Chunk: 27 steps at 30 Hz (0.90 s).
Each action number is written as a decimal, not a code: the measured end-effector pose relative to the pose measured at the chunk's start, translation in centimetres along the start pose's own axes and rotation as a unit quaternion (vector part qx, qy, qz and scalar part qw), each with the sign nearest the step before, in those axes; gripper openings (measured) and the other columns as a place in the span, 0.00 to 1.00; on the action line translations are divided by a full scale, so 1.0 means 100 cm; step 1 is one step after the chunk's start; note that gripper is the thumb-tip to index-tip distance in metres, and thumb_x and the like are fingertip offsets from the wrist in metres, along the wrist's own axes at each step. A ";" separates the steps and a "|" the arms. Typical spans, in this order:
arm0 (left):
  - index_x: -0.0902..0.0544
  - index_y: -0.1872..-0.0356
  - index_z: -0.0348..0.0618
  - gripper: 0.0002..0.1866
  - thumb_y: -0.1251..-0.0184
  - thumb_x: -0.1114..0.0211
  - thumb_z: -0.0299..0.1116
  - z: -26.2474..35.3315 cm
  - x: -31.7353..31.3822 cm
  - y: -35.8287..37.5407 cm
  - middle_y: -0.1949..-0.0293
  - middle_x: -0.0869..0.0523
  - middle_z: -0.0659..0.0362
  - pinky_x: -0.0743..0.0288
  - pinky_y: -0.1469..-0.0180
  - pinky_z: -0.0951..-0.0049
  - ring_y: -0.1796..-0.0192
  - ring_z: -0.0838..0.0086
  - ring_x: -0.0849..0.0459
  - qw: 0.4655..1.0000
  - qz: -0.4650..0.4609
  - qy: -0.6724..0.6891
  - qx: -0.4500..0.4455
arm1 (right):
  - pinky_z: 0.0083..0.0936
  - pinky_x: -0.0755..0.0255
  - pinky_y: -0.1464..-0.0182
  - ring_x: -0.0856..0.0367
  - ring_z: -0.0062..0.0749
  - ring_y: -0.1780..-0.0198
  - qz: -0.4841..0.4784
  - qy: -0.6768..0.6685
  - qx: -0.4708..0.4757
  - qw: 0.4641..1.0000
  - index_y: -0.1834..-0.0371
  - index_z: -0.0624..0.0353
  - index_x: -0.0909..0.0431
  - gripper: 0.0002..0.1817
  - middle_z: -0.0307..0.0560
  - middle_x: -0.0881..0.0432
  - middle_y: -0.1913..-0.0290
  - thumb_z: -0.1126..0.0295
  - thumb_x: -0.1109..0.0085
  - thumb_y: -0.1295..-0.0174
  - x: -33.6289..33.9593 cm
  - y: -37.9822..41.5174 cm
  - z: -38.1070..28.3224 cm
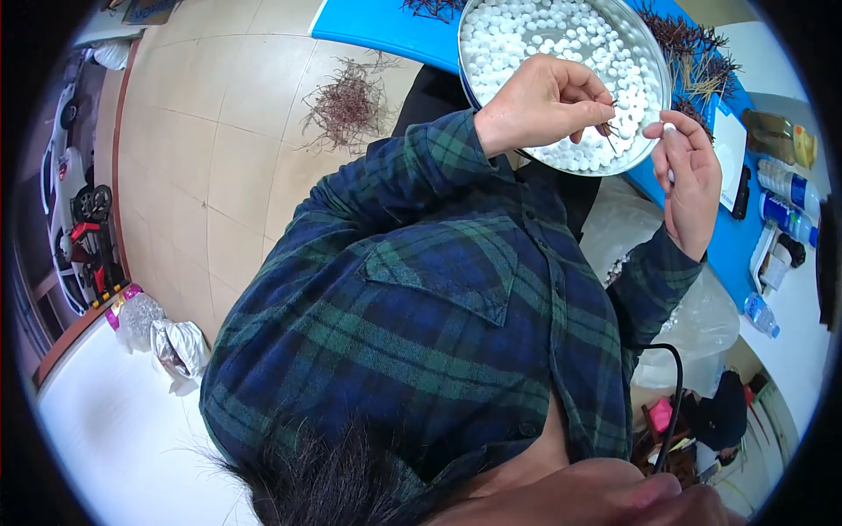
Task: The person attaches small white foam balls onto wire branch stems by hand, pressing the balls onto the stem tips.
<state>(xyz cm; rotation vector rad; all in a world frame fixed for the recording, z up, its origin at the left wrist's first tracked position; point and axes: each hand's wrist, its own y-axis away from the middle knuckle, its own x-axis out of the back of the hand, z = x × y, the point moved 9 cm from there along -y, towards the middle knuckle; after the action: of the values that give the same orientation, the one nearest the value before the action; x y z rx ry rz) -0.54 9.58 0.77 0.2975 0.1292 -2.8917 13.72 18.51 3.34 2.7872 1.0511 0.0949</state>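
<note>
My left hand (553, 101) is over a round metal basin (664, 70), its thumb and fingertips pinched on a thin dark brown stem (611, 131). The stem's upper part is hidden by the fingers. Just right of it, near the basin's rim, my right hand (691, 180) is closed with a small white ball (669, 128) at its fingertips. Another white bit (672, 175) shows lower, against the palm. Many small white balls (500, 53) fill the basin. The two hands are close together but apart.
The basin rests by a blue table (377, 22) bearing bundles of dark stems (680, 39). Loose stems (346, 101) lie in a pile on the tiled floor. Plastic bottles (789, 215) stand to the right, beside a white card (728, 149). A clear plastic bag (702, 329) hangs below my right arm.
</note>
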 end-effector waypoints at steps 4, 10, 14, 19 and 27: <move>0.17 0.66 0.32 0.05 0.40 0.36 0.24 0.003 -0.003 0.001 0.75 0.14 0.54 0.29 0.79 0.86 0.82 0.82 0.24 1.000 -0.006 -0.004 0.004 | 0.08 0.36 0.68 0.28 0.17 0.69 0.023 0.059 0.031 0.998 0.51 0.68 0.25 0.12 0.48 0.19 0.59 0.76 0.47 0.36 -0.006 0.006 -0.016; 0.16 0.68 0.34 0.04 0.41 0.36 0.24 0.005 -0.005 0.000 0.76 0.14 0.55 0.31 0.80 0.87 0.82 0.82 0.24 1.000 -0.011 -0.024 -0.005 | 0.11 0.31 0.60 0.24 0.20 0.65 0.025 0.112 0.118 0.986 0.53 0.67 0.22 0.12 0.47 0.18 0.56 0.79 0.41 0.41 -0.016 0.007 -0.031; 0.15 0.69 0.34 0.04 0.41 0.35 0.25 0.009 -0.005 0.002 0.77 0.15 0.56 0.32 0.81 0.87 0.83 0.83 0.25 0.999 -0.005 -0.035 -0.002 | 0.12 0.30 0.58 0.24 0.21 0.64 0.014 0.119 0.142 0.983 0.53 0.67 0.21 0.13 0.47 0.18 0.57 0.78 0.39 0.42 -0.022 0.006 -0.034; 0.14 0.69 0.35 0.04 0.42 0.34 0.25 0.010 -0.004 0.001 0.78 0.15 0.57 0.33 0.83 0.88 0.84 0.84 0.26 0.999 0.004 -0.052 -0.006 | 0.13 0.30 0.58 0.24 0.22 0.63 0.007 0.144 0.153 0.978 0.55 0.66 0.20 0.12 0.45 0.17 0.59 0.77 0.38 0.43 -0.026 0.005 -0.034; 0.14 0.69 0.35 0.04 0.43 0.33 0.24 0.011 -0.004 0.000 0.79 0.15 0.57 0.36 0.84 0.88 0.84 0.85 0.27 0.997 0.018 -0.061 -0.033 | 0.13 0.31 0.59 0.24 0.22 0.64 -0.007 0.167 0.166 0.972 0.57 0.64 0.18 0.10 0.43 0.17 0.61 0.76 0.37 0.43 -0.027 0.001 -0.031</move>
<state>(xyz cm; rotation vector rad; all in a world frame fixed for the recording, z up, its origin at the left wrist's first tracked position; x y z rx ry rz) -0.41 9.52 1.91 0.1114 0.1953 -2.8536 11.43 17.04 6.38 3.1399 1.2635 0.4384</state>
